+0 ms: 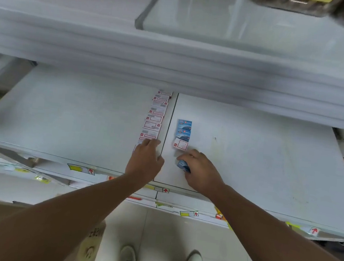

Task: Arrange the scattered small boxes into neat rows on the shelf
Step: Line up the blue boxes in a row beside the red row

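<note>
We are gripping a small blue cardboard box (183,165) in our right hand (199,172), fingers curled round it, just in front of the short row on the right panel of the flat white shelf (258,159). To seat it well, we are judging that it should be turned square to the white box with red print (180,144), slid up until it touches, and kept parallel to the dark seam (168,130) between the panels. Our left hand (145,161) is resting on the near end of the long row of white red-printed boxes (154,118), fingers bent over it; whether it is pinching a box we cannot tell. Beyond, two blue boxes (183,130) are lying end to end. The long row's far end is running under the blurred upper shelf (173,63), so its length is hidden, and the print is too small to read.
</note>
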Demonstrator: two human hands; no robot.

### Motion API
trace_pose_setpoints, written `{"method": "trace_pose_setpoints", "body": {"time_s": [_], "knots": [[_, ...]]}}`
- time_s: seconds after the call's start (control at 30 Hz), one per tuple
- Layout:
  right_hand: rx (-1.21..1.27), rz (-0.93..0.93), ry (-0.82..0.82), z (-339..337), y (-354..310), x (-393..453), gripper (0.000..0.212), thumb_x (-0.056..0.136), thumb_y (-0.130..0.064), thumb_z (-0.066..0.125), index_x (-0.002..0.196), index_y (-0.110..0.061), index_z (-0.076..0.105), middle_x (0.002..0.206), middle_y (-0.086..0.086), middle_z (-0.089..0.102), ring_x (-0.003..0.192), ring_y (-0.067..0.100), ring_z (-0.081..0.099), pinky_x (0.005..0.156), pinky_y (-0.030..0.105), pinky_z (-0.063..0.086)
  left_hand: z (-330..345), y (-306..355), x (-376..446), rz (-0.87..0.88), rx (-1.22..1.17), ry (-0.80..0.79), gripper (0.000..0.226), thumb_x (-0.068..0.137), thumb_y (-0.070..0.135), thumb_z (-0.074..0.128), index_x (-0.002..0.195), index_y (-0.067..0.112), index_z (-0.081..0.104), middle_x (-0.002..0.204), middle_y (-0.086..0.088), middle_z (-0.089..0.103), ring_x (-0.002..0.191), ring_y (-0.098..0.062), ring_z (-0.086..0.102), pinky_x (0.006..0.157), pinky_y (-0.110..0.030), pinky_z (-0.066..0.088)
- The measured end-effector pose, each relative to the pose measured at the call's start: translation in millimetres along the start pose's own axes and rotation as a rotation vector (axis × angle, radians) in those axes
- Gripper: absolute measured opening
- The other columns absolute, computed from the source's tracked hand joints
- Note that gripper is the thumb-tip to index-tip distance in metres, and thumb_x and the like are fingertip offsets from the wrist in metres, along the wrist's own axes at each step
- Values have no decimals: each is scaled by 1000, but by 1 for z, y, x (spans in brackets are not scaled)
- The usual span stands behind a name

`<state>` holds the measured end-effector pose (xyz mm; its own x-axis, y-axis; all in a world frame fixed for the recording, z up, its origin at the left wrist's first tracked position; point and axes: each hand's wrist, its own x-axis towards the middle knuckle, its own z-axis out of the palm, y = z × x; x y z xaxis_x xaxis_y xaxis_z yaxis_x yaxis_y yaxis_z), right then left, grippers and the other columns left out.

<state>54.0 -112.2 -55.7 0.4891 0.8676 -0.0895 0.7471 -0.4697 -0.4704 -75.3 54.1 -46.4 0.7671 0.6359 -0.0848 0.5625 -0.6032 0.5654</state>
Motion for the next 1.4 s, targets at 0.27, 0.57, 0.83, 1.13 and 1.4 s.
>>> {"method": "trace_pose_setpoints", "body": {"time_s": [0.27, 0.57, 0.83, 1.13, 1.4], "knots": [[-93, -67, 117, 33, -12, 15, 54, 92, -4, 71, 143, -21, 61, 139, 9, 59, 126, 32, 48, 103, 48, 52, -8, -22, -12, 75, -30, 28, 42, 97, 17, 66, 139, 20, 58, 147, -3, 57, 140, -29, 50, 112, -49, 50], [264, 235, 540, 33, -13, -17, 48, 96, -33, 73, 142, -26, 59, 141, -3, 53, 131, 17, 49, 110, 31, 44, 3, -19, -24, 21, -283, 70, 31, 100, 14, 62, 130, 22, 63, 129, 3, 65, 114, -13, 63, 104, -34, 55], [1383, 696, 595, 39, -62, -28, 56, 112, -36, 44, 164, -28, 28, 164, -13, 35, 139, 0, 38, 106, 18, 33, 25, 37, -23, -300, -953, 98, 49, 113, 42, 39, 159, 27, 39, 158, 8, 43, 141, -9, 43, 80, 8, 38], [1418, 567, 537, 54, -67, 11, 46, 109, -53, 41, 149, -31, 49, 135, -5, 66, 118, 7, 66, 100, 28, 54, 42, 41, -12, -107, -1077, 60, 39, 116, 28, 35, 154, 23, 38, 140, 5, 55, 127, -6, 63, 94, -26, 59], [1466, 533, 502, 52, -58, 30, 49, 111, -46, 36, 155, -27, 42, 139, 1, 64, 119, 8, 68, 85, 17, 57, 47, 51, -5, -208, -1225, 38, 41, 115, 32, 35, 154, 20, 41, 136, -10, 63, 124, -24, 68, 103, -44, 57]]}}
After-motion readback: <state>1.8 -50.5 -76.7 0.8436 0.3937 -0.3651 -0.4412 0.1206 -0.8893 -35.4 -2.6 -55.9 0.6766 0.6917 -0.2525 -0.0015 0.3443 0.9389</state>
